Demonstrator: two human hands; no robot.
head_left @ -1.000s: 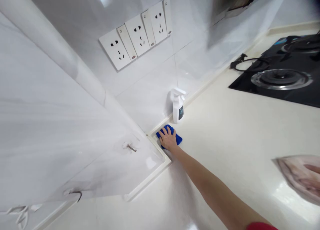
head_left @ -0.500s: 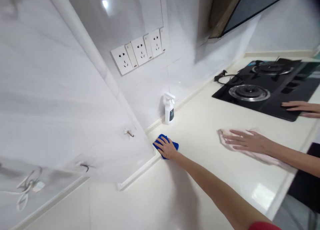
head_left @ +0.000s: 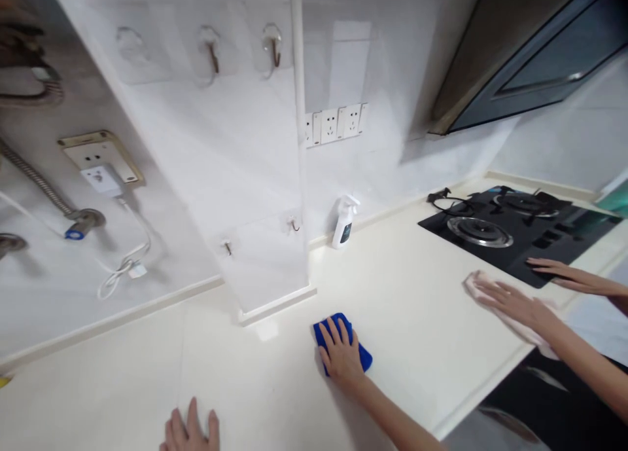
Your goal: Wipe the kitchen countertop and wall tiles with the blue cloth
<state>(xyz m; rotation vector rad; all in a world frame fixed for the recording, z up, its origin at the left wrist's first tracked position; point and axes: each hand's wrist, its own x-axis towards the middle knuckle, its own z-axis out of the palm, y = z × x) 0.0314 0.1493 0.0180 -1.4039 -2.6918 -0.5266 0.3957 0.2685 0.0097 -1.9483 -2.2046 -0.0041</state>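
My right hand (head_left: 342,359) is on a folded blue cleaning cloth (head_left: 364,355), pressing it onto the white countertop (head_left: 275,398). Its fingers lie spread over the cloth, whose edges show around them. My left hand (head_left: 190,434) rests at the bottom edge of the view, fingers apart, on the bare counter and holding nothing; its wrist is out of the picture. A white spray bottle (head_left: 345,225) with a dark label stands upright against the wall, beyond the cloth and apart from both hands.
At the right, a co-worker's hand (head_left: 510,302) lies on a pale pink cloth (head_left: 473,284); another hand (head_left: 564,271) touches the black gas hob (head_left: 495,251). A wall column (head_left: 265,261) with hooks juts onto the counter. Wall sockets (head_left: 330,125) and a range hood (head_left: 530,78) are above.
My right hand has drawn the blue cloth from the column's corner toward me. My left hand has come into view. The co-worker's pink cloth has shifted, and the camera has turned left.
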